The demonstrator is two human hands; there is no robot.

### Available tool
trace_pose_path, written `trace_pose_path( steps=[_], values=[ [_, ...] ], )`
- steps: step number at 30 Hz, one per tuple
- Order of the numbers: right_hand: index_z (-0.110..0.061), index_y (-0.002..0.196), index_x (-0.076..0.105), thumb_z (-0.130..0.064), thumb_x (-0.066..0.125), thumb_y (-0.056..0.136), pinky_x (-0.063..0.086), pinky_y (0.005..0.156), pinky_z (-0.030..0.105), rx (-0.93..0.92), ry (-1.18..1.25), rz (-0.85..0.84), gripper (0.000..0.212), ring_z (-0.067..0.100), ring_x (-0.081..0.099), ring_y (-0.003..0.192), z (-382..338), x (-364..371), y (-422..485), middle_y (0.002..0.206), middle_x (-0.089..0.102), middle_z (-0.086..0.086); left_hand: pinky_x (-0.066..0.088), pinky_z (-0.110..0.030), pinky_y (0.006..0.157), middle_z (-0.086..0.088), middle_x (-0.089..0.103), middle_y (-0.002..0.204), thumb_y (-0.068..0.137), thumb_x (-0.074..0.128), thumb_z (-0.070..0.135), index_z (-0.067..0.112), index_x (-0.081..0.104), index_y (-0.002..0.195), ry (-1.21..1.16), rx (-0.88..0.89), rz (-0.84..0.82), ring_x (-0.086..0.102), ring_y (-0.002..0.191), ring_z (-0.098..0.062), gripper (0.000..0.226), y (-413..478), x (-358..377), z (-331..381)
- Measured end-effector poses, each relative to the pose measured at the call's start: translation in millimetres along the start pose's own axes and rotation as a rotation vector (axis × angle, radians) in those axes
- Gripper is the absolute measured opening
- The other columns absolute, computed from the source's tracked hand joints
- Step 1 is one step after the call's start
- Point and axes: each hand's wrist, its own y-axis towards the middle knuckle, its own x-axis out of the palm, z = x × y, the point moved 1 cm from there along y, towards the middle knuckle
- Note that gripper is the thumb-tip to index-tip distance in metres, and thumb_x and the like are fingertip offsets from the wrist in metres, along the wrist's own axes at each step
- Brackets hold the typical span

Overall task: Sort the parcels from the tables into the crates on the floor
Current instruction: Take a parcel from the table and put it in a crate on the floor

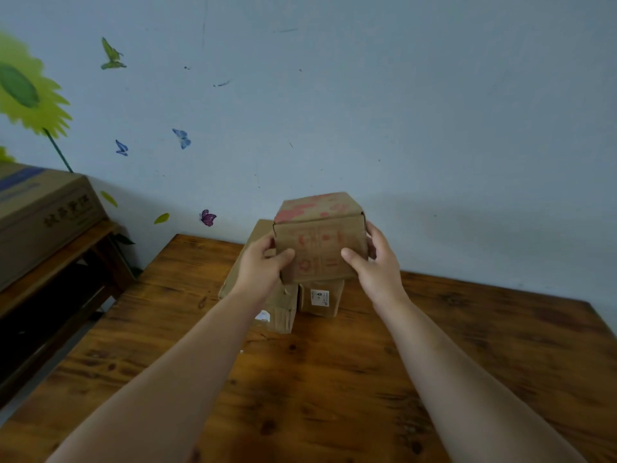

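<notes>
While half-curled, both hands (pixel 263 267) (pixel 375 267) round parcel (pixel 319 243)

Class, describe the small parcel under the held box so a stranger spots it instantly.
Start at the wooden table by the blue wall. Near its far edge, two labelled parcels sit side by side below the red-printed box held by the left hand and right hand. The target is the smaller parcel, right of the larger parcel.
</notes>
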Motion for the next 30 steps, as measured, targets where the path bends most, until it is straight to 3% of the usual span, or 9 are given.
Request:
trace_pose_path(
  steps=[3, 6, 8, 10, 12, 17, 23, 27, 30],
  values=[
    [-0.027, 0.140, 0.040, -0.024, 0.063, 0.090, 0.043, 0.071, 0.009, -0.021, 0.009, 0.018, 0.055, 0.004, 0.049, 0.105, -2.7, -8.5, -11.1, 0.121, 0.052, -0.010, 0.053, -0.026, 0.077, 0.002, 0.065, 0.112, 0.095, 0.053, 0.023, 0.028, 0.055, 0.126, -0.147, -0.029, -0.067, 0.062, 0.105, -0.013, 0.032, -10.5, 1.6, 14.5],
    [-0.028, 0.139, 0.039, -0.026, 0.061, 0.091, 0.046, 0.079, 0.014, -0.007, 0.036, 0.025, 0.053, 0.002, 0.051, 0.103, -2.6, -12.2, -21.8, 0.120, 0.055, -0.010, 0.045, -0.022, 0.072, 0.004, 0.061, 0.122, 0.096, 0.049, 0.034, 0.036, 0.040, 0.140, -0.119, -0.054, -0.131, 0.057, 0.109, -0.013, 0.045, -14.9, 3.7, 29.0],
    [-0.027, 0.138, 0.041, -0.026, 0.060, 0.092, 0.050, 0.083, 0.021, 0.014, 0.075, 0.059, 0.051, 0.007, 0.055, 0.106, -4.4, -15.8, -27.6, 0.120, 0.058, -0.007, 0.043, -0.027, 0.080, 0.005, 0.057, 0.128, 0.093, 0.050, 0.040, 0.039, 0.036, 0.142, -0.028, -0.045, -0.180, 0.053, 0.111, -0.014, 0.051, -18.1, 2.3, 32.0],
    [-0.025, 0.135, 0.045, -0.029, 0.060, 0.091, 0.051, 0.074, 0.021, 0.046, 0.110, 0.097, 0.047, 0.008, 0.060, 0.100, -10.4, -21.0, -30.8, 0.110, 0.061, -0.009, 0.039, -0.038, 0.099, 0.005, 0.053, 0.132, 0.083, 0.057, 0.049, 0.038, 0.033, 0.144, 0.058, -0.013, -0.267, 0.050, 0.114, -0.014, 0.067, -22.2, -3.9, 30.8],
    [-0.020, 0.129, 0.050, -0.034, 0.059, 0.092, 0.048, 0.066, 0.019, 0.072, 0.094, 0.133, 0.041, 0.005, 0.061, 0.092, -17.5, -27.9, -30.4, 0.101, 0.063, -0.011, 0.038, -0.043, 0.104, 0.005, 0.056, 0.131, 0.067, 0.067, 0.053, 0.035, 0.036, 0.143, 0.184, 0.027, -0.353, 0.052, 0.115, -0.015, 0.083, -24.8, -10.5, 27.3],
    [-0.014, 0.114, 0.061, -0.044, 0.051, 0.094, 0.044, 0.069, 0.022, 0.124, 0.029, 0.083, 0.038, 0.007, 0.062, 0.092, -32.0, -41.6, -27.3, 0.097, 0.068, -0.006, 0.049, -0.030, 0.080, 0.006, 0.062, 0.114, 0.070, 0.074, 0.045, 0.024, 0.054, 0.129, 0.359, 0.094, -0.223, 0.058, 0.097, -0.007, 0.066, -25.2, -10.3, 20.5],
    [-0.026, 0.125, 0.058, -0.079, 0.056, 0.065, 0.036, 0.108, 0.046, 0.078, 0.023, -0.128, 0.080, 0.010, 0.055, 0.116, -24.6, -41.8, -38.7, 0.119, 0.065, -0.010, 0.046, -0.029, 0.077, 0.003, 0.067, 0.101, 0.069, 0.064, 0.051, 0.025, 0.059, 0.101, -0.069, -0.010, -0.114, 0.063, 0.097, -0.014, 0.042, -34.7, -11.7, 23.2],
    [-0.039, 0.142, 0.033, -0.068, 0.074, 0.055, 0.038, 0.097, 0.028, 0.068, 0.107, -0.299, 0.101, -0.007, 0.051, 0.111, -8.7, -37.8, -48.9, 0.127, 0.055, -0.017, 0.053, -0.039, 0.082, -0.003, 0.073, 0.100, 0.084, 0.058, 0.052, 0.022, 0.065, 0.110, -0.242, -0.197, -0.074, 0.069, 0.093, -0.022, 0.040, -33.1, -12.7, 21.4],
    [-0.044, 0.145, 0.025, -0.060, 0.074, 0.052, 0.040, 0.098, 0.032, 0.057, 0.135, -0.336, 0.106, 0.005, 0.052, 0.120, 1.9, -36.2, -53.5, 0.134, 0.055, -0.008, 0.053, -0.041, 0.084, -0.004, 0.075, 0.095, 0.084, 0.052, 0.062, 0.020, 0.069, 0.104, -0.248, -0.300, -0.072, 0.070, 0.089, -0.023, 0.049, -34.5, -9.8, 21.5]
  ],
)
